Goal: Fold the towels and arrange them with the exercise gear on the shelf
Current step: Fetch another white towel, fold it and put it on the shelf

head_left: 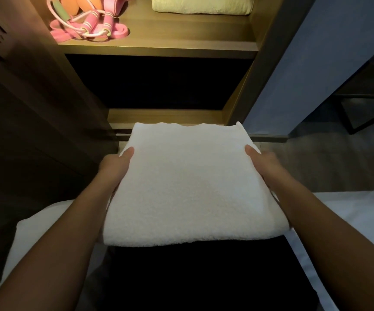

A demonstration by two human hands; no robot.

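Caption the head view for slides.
Left hand and right hand hold a folded white towel before a shelf with pink exercise gear and a second towel.

The view is dim overall. The strongest light is a warm yellow glow on the wooden shelf [159,44] above the white towel [192,187], its source out of view. It tints the pink exercise bands [87,28] and the pale folded towel [201,5] lying there. Between that shelf and the white towel the compartment [159,81] is almost black. The white towel is evenly, coolly lit, its pile soft and smeared. Right of it the wall [316,75] reads blue-grey. Left of it brown panels [35,131] sink into murk. Below it lies deep shadow. The shelf's uprights splay outward with wide-angle distortion.
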